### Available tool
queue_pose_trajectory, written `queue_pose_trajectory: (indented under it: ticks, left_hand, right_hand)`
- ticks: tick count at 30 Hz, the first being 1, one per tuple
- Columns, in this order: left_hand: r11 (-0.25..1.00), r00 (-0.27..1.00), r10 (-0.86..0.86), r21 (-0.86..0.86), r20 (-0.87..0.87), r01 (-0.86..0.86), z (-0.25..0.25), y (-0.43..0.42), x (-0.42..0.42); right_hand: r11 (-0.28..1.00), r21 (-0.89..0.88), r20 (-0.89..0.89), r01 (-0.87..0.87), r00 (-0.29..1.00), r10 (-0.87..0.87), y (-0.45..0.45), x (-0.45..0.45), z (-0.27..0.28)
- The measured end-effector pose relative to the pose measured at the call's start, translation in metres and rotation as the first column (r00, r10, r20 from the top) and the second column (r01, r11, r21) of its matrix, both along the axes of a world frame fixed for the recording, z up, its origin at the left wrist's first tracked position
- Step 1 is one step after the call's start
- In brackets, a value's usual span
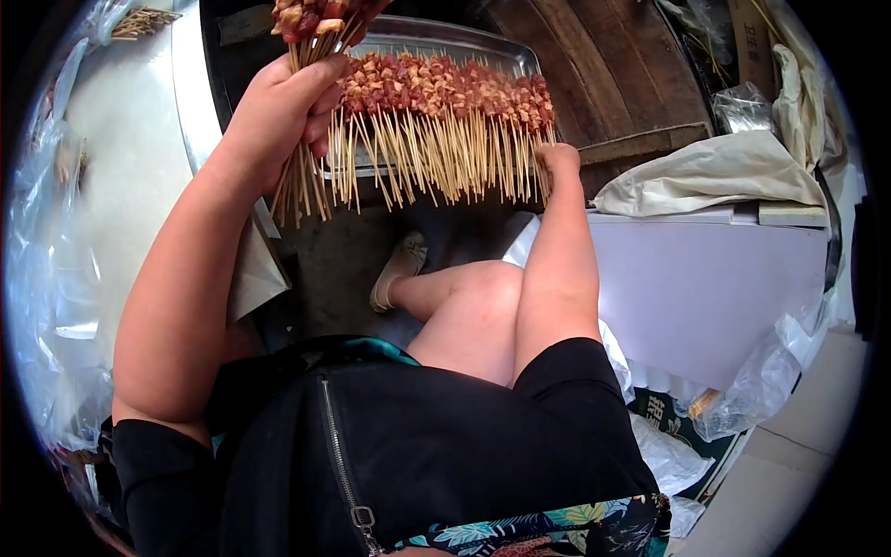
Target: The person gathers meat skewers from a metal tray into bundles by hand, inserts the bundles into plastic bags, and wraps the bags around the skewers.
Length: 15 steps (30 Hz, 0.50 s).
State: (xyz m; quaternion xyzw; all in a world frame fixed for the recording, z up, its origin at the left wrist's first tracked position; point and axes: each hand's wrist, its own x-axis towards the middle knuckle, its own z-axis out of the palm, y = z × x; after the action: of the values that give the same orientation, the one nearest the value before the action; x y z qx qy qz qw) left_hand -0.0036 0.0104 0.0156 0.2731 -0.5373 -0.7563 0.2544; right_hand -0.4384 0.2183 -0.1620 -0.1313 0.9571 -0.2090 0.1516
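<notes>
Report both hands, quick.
Left hand: closed, holding a bundle of meat skewers.
Right hand: at the stick ends on the right side of the skewer row; whether it grips any cannot be told.

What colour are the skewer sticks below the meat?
The sticks are pale yellowish tan, shown in the head view.

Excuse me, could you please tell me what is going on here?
A person is handling meat skewers. The left hand grips a bunch of meat skewers by their sticks, while the right hand is at the right end of a row of meat skewers in a metal tray. The row's bare sticks stick out toward the person.
</notes>
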Motion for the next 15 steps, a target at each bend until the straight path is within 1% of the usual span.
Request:
queue_pose_trajectory:
  ticks: [3,4,6,7,9,10,11,12,13,14,15]
  left_hand:
    - [1.000,1.000,0.017,0.000,0.016,-0.017,0.001,0.001,0.000]
    - [1.000,1.000,0.018,0.000,0.015,-0.018,0.001,0.000,0.000]
    - [1.000,1.000,0.014,0.001,0.007,-0.014,0.000,0.000,-0.001]
    - [1.000,1.000,0.014,0.002,0.006,-0.014,0.000,0.000,-0.001]
    - [1.000,1.000,0.016,0.000,0.011,-0.016,0.000,0.000,-0.001]
    - [1.000,1.000,0.014,0.001,0.010,-0.014,-0.001,0.000,-0.001]
    - [1.000,1.000,0.013,-0.007,0.010,-0.013,-0.001,0.000,-0.001]
    - [1.000,1.000,0.012,-0.014,0.011,-0.012,-0.001,0.000,0.000]
    - [1.000,1.000,0.011,-0.014,0.010,-0.011,0.000,0.000,0.000]
    - [1.000,1.000,0.009,-0.008,0.007,-0.009,0.000,0.000,0.000]
    - [1.000,1.000,0.007,-0.003,0.004,-0.007,0.001,0.000,0.000]
  right_hand:
    - [0.999,0.049,-0.050,0.014,0.999,-0.011,-0.003,0.006,0.006]
    - [0.999,0.049,-0.051,0.013,0.999,-0.010,-0.005,0.016,0.018]
    - [0.999,0.023,-0.126,-0.042,0.991,0.044,-0.006,0.034,0.040]
    - [0.999,0.024,-0.127,-0.042,0.991,0.044,-0.003,0.020,0.025]
    - [0.986,-0.168,-0.099,0.005,0.995,-0.021,0.006,-0.014,-0.010]
    - [0.986,-0.167,-0.100,0.006,0.995,-0.023,0.003,-0.002,0.005]
    - [0.988,-0.142,0.017,0.060,0.998,-0.058,-0.006,0.028,0.038]
    - [0.988,-0.110,0.132,0.111,0.987,-0.096,-0.011,0.044,0.057]
    - [0.988,-0.110,0.131,0.112,0.987,-0.097,-0.008,0.036,0.049]
    - [0.981,-0.164,0.170,0.102,0.983,-0.074,-0.004,0.022,0.034]
    - [0.971,-0.218,0.207,0.093,0.977,-0.047,-0.006,0.023,0.035]
